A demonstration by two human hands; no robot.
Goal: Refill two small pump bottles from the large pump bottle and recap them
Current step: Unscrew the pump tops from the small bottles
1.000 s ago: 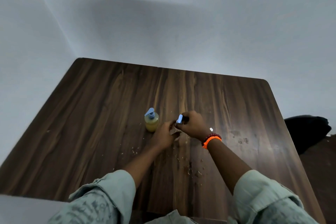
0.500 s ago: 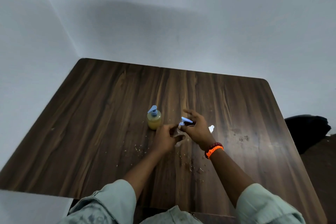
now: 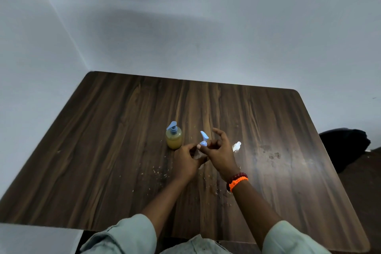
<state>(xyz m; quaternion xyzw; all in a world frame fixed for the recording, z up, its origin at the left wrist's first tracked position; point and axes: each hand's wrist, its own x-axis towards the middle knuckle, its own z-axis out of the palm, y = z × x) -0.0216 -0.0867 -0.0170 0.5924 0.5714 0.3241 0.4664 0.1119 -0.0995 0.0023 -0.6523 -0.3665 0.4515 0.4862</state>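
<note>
The right hand [image 3: 219, 151] now pinches the blue pump cap [image 3: 204, 139] by its collar, thumb and forefinger curled round it while the other fingers fan out. A second ago that hand was folded over the cap and hid most of it; the nozzle now stands clear and tilted. The left hand [image 3: 186, 160] grips a small clear bottle [image 3: 197, 154], mostly hidden between the two hands, low over the surface [image 3: 103, 150]. This looks like the cap being screwed on, so one refill seems near its end. The large bottle [image 3: 173, 137] of yellow liquid stands upright just left of the hands, unmoved. A white pump piece [image 3: 236, 146], hidden earlier, shows just right of the right hand.
</note>
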